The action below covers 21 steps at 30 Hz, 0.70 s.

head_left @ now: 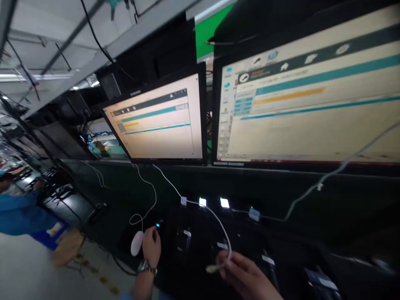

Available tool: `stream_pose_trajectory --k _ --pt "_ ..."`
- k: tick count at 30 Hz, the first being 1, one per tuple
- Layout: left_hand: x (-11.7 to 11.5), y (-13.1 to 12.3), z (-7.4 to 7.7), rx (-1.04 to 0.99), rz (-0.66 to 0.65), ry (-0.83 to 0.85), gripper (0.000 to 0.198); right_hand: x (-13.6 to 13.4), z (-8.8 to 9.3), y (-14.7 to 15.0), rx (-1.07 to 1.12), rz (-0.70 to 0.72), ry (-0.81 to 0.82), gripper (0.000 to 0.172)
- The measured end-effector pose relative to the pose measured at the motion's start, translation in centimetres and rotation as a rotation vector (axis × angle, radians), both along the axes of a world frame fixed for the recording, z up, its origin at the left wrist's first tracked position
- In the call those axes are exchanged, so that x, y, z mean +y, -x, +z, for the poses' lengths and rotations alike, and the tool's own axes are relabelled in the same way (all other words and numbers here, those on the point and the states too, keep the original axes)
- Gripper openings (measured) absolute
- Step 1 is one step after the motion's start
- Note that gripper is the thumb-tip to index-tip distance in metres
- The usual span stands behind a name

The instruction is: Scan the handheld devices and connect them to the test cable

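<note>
My left hand (151, 246) rests low on the dark bench beside a white computer mouse (137, 243), fingers curled; whether it grips anything I cannot tell. A watch sits on that wrist. My right hand (242, 275) pinches the plug end of a white cable (218, 223) that loops up to a small white adapter (183, 201) on the bench. Two dark devices with white labels (184, 241) lie in trays between the hands.
Two lit monitors (159, 121) (309, 96) stand above the bench, showing the same software window. Small lit screens (224, 203) glow below them. Another white cable (331, 175) hangs at the right. A person in a blue sleeve (21, 214) works at far left.
</note>
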<state>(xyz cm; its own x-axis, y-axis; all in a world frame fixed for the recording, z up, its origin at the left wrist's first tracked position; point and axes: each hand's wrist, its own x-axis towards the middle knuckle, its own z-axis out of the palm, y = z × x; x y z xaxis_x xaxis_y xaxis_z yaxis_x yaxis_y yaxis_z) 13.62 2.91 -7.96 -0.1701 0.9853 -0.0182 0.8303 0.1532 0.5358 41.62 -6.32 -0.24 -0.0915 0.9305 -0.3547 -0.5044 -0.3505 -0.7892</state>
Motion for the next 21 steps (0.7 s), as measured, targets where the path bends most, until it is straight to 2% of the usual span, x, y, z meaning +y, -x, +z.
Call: stream_pose_trajectory --k 2,4,6,7,9,11,13,15,17,21 --pt "-2.1 -2.2 0.7 0.051 -0.192 -0.015 0.041 0.1 -0.2 0.3 0.033 -0.042 0.006 0.037" --pt "-3.7 -4.4 1.3 0.153 -0.35 0.002 0.055 0.4 -0.7 0.6 0.063 -0.037 0.005 0.035" --pt "-4.2 -6.0 1.9 0.184 -0.361 0.053 0.074 0.7 -1.2 1.1 0.07 0.005 0.0 0.035" --pt "-4.1 -6.5 2.2 0.085 -0.302 0.095 0.08 0.9 -1.5 1.3 0.057 0.016 -0.011 0.036" --pt "-3.3 -6.8 3.1 -0.28 -0.167 0.202 0.08 1.1 -2.1 1.7 -0.018 0.008 -0.064 0.038" --pt "-2.5 -6.6 4.2 -0.648 -0.075 0.32 0.064 1.3 -2.4 2.1 -0.071 -0.021 -0.13 0.04" --pt "-2.2 -6.4 5.3 -0.878 -0.06 0.437 0.046 1.5 -2.5 2.5 -0.082 -0.03 -0.17 0.042" --pt "-2.7 -6.7 6.2 -1.033 -0.071 0.515 0.04 1.7 -2.4 2.9 -0.133 -0.024 -0.205 0.045" --pt "-3.7 -7.2 6.8 -1.273 -0.041 0.569 0.04 1.9 -2.0 3.3 -0.271 -0.018 -0.272 0.044" --pt "-5.7 -8.3 7.4 -1.74 0.092 0.646 0.035 1.7 -0.6 3.7 -0.474 -0.012 -0.412 0.029"
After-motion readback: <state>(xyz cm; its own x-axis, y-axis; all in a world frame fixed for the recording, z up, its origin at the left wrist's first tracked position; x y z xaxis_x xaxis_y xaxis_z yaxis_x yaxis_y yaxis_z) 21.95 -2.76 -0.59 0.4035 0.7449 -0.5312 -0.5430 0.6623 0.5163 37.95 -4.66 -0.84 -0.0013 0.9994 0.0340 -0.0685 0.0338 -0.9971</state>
